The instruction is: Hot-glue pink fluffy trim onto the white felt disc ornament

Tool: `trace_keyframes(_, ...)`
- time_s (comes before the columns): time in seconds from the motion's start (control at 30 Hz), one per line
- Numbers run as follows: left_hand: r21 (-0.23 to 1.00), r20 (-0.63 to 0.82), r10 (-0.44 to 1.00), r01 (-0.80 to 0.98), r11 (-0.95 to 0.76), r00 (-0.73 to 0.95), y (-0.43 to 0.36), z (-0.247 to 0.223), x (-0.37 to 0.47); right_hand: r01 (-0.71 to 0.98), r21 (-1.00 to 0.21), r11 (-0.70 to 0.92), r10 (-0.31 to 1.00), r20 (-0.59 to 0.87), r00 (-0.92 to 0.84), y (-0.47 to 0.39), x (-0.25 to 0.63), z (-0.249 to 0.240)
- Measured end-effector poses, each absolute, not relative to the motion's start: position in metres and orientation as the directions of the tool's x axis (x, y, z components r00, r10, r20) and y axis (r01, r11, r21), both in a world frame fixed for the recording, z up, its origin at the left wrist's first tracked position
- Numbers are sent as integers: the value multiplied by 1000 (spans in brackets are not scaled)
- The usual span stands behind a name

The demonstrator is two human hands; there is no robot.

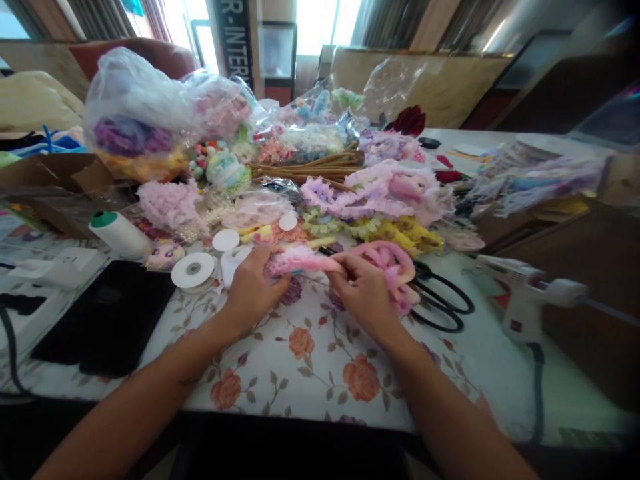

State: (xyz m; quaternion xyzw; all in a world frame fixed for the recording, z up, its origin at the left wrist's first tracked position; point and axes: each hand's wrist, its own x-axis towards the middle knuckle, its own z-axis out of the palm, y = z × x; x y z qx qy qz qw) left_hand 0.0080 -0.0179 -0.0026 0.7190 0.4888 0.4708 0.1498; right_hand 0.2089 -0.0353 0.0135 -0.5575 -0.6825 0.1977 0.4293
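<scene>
My left hand [255, 283] is closed around one end of a fluffy pink piece [300, 259], its thumb and fingers pinching it. A pink fuzzy strip [327, 264] runs from there to my right hand [363, 293], which pinches it between thumb and fingers. To the right of that hand the pink fuzzy strip lies in loose loops [395, 263] on the cloth. Black-handled scissors [445, 303] lie beside those loops, their blades mostly hidden. A flat white ribbon spool [194, 270] is just left of my left hand.
A white glue gun [523, 293] stands at the right near a cardboard box [590, 267]. On the left are a black phone-like slab [110, 317], a power strip [20, 333] and a thread cone [117, 233]. Trims and plastic bags [145, 100] are heaped behind on the floral tablecloth [320, 373].
</scene>
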Motion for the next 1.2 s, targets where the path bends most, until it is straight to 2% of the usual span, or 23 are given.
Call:
trace_keyframes(0.07, 702, 514, 856, 551, -452, 48, -17, -3, 8, 621, -681, 387, 868, 497, 5, -42, 204, 15)
trace_keyframes(0.17, 777, 456, 890, 488, -397, -2, -16, -2, 7, 637, -497, 589, 738, 652, -174, -54, 192, 12)
trace_keyframes(0.3, 862, 378, 926, 368, -348, -10, -17, -2, 10, 541, -276, 795, 564, 667, -487, -65, 177, 6)
trace_keyframes(0.4, 902, 332, 943, 283, -327, 31, -20, -4, 12, 495, -208, 844, 481, 700, -528, -65, 172, 4)
trace_keyframes(0.6, 923, 312, 948, 218, -317, 59, -24, -4, 14, 444, -255, 859, 458, 770, -444, -62, 176, 3)
trace_keyframes(0.7, 952, 302, 953, 49, -303, 33, -22, -1, 15, 496, -316, 808, 511, 795, -326, -60, 181, 4)
trace_keyframes(0.77, 964, 235, 972, -134, -230, 21, -19, 2, 16, 553, -358, 752, 547, 808, -221, -56, 185, 5)
trace_keyframes(0.87, 923, 55, 998, -384, -36, 40, -14, 6, 15, 649, -367, 667, 568, 813, -125, -49, 194, 8)
trace_keyframes(1.0, 846, -121, 987, -509, 158, 105, -12, 8, 13, 755, -357, 550, 534, 845, 10, -39, 212, 18)
trace_keyframes(1.1, 838, -105, 992, -530, 130, 77, -8, 12, 6, 775, -466, 426, 504, 834, 225, -37, 234, 25)
trace_keyframes(1.2, 823, -60, 991, -568, -17, -117, 2, 20, -4, 700, -640, 317, 448, 751, 485, -43, 264, 24)
